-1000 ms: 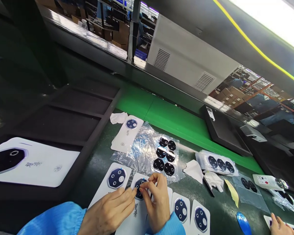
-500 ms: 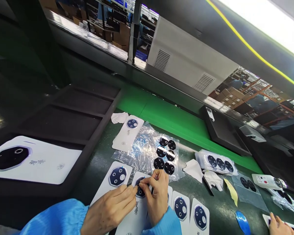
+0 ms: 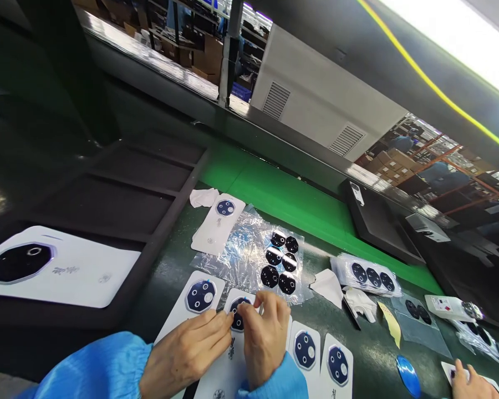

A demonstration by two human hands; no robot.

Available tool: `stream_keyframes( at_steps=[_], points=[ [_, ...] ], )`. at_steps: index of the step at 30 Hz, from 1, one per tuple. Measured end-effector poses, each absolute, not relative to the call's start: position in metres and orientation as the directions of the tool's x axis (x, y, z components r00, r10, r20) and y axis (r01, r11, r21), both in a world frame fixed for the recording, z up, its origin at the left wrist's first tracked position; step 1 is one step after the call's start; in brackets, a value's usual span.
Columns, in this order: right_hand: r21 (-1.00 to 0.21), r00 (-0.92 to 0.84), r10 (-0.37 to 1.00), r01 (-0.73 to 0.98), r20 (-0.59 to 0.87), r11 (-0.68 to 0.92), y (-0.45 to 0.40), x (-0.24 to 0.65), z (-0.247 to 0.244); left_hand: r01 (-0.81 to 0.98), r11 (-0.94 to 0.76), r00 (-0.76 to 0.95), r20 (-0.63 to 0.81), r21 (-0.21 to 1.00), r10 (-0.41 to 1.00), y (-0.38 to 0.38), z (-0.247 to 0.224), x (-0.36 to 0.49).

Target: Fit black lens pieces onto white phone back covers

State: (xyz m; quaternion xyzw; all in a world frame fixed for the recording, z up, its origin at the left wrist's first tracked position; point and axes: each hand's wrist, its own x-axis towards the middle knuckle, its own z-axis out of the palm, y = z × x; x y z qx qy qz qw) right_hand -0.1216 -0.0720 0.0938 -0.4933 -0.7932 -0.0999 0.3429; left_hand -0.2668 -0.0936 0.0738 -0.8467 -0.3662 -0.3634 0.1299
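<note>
Both hands are over a white panel (image 3: 221, 363) with a dark blue octagonal camera piece (image 3: 238, 317). My left hand (image 3: 188, 349), in a blue sleeve, lies at the piece's left edge with its fingers pressed together; whatever is under the fingertips is hidden. My right hand (image 3: 266, 335) is closed in a pinch at the piece's right side, and what it pinches is too small to make out. Similar white panels lie on both sides, one at the left (image 3: 191, 305) and others at the right (image 3: 305, 354). Behind them a clear sheet holds several black discs (image 3: 286, 282).
A black divided tray (image 3: 149, 244) with a large white panel (image 3: 81, 271) stands at the left. Toward the right are a bagged stack of panels (image 3: 368, 276), white cloths (image 3: 327, 287), a bottle (image 3: 451, 308) and a blue disc (image 3: 408, 377). Another person's hand (image 3: 472, 382) is at the lower right.
My right hand has turned slightly, its fingers curled more over the camera piece. My left hand has hardly moved. The view has shifted slightly.
</note>
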Motion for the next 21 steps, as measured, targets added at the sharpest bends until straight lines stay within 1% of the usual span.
stream_keyframes(
  at_steps=[3,5,7,11,15,18,21],
  points=[
    [-0.079,-0.361,0.691,0.853,0.626,0.517,-0.0731,-0.1221,0.091,0.725,-0.687,0.459,0.71,0.048,0.534,-0.0938,0.0754,-0.2669],
    [-0.081,-0.388,0.72,0.849,0.575,0.522,-0.0736,-0.1204,0.0911,0.722,-0.691,0.462,0.714,0.042,0.526,-0.0936,0.0766,-0.2669],
    [-0.095,-0.369,0.732,0.857,0.573,0.506,-0.0739,-0.1188,0.0921,0.714,-0.699,0.463,0.719,0.043,0.518,-0.0932,0.0781,-0.2668],
    [-0.051,-0.399,0.711,0.852,0.579,0.521,-0.0732,-0.1186,0.0942,0.72,-0.693,0.464,0.717,0.037,0.52,-0.0921,0.0804,-0.2664],
    [-0.133,-0.359,0.725,0.841,0.587,0.524,-0.0708,-0.1188,0.0968,0.718,-0.695,0.465,0.712,0.043,0.526,-0.0917,0.0807,-0.2663],
    [-0.121,-0.348,0.704,0.844,0.619,0.523,-0.0703,-0.1184,0.0958,0.718,-0.696,0.474,0.714,0.026,0.516,-0.0916,0.0815,-0.2665],
    [-0.122,-0.367,0.694,0.828,0.62,0.547,-0.071,-0.1179,0.0941,0.716,-0.697,0.477,0.71,0.027,0.518,-0.0915,0.0817,-0.2664]
  ],
)
